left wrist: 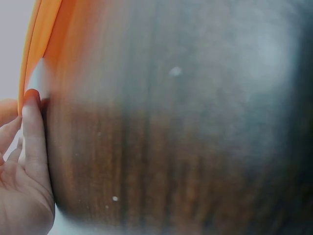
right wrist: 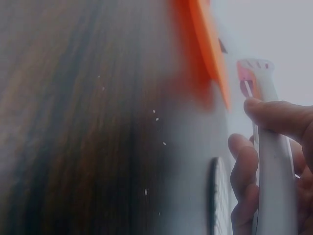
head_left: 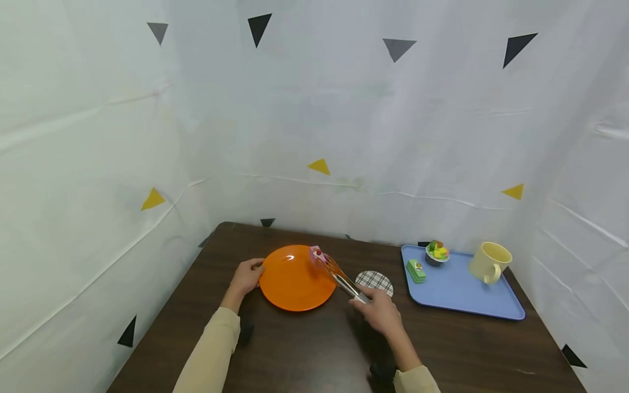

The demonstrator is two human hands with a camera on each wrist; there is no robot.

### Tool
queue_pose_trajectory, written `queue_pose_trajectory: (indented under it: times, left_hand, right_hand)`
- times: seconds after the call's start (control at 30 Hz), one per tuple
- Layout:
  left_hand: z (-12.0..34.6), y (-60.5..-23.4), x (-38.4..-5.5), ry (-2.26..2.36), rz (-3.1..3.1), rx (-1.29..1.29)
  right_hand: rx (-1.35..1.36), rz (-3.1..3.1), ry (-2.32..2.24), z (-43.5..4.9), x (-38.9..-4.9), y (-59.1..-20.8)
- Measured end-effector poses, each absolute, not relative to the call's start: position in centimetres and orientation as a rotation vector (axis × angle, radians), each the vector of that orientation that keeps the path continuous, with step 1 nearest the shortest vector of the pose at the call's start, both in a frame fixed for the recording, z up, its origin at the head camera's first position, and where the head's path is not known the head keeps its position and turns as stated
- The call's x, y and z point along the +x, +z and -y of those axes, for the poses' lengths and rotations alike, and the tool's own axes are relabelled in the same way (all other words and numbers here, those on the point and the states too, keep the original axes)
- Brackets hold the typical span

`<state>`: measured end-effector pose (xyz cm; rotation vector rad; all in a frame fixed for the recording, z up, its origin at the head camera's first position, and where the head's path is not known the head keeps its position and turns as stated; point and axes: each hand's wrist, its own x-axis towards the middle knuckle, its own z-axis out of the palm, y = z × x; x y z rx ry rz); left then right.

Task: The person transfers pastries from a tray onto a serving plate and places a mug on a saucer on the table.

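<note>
My left hand point(head_left: 247, 276) pinches the left rim of a round orange plate point(head_left: 290, 289). In the left wrist view the plate's edge point(left wrist: 30, 54) runs down between the fingers point(left wrist: 35, 139) of that hand. My right hand point(head_left: 380, 313) grips metal tongs point(head_left: 350, 285) by the handle end. At the tips of the tongs is a small pink toy cake slice point(head_left: 318, 254), over the plate's right upper side. The right wrist view shows the thumb point(right wrist: 276, 116) along the tongs, with the pink slice point(right wrist: 246, 73) beyond it.
A round checked coaster point(head_left: 375, 280) lies between the plate and a blue tray point(head_left: 457, 299). On the tray are a green cake slice point(head_left: 416, 271), a small cup of colourful food pieces point(head_left: 437, 254) and a yellow mug point(head_left: 488, 261). White sheeting point(head_left: 344, 109) surrounds the dark wooden table point(head_left: 304, 349).
</note>
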<state>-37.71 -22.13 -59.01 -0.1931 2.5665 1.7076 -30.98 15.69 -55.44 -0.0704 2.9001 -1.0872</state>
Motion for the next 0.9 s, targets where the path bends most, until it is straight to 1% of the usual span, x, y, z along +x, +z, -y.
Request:
queue_pose_trajectory:
  times: [0.37, 0.9]
  left_hand:
    - [21.7, -59.3, -37.3, 1.735, -2.56, -0.183]
    - [22.3, -59.4, -38.0, 1.735, -2.562, -0.263]
  right_hand:
    - [-0.074, -3.003, -0.923, -14.9, -31.4, -55.0]
    - [-0.045, -3.02, -0.815, -13.5, -32.0, -55.3]
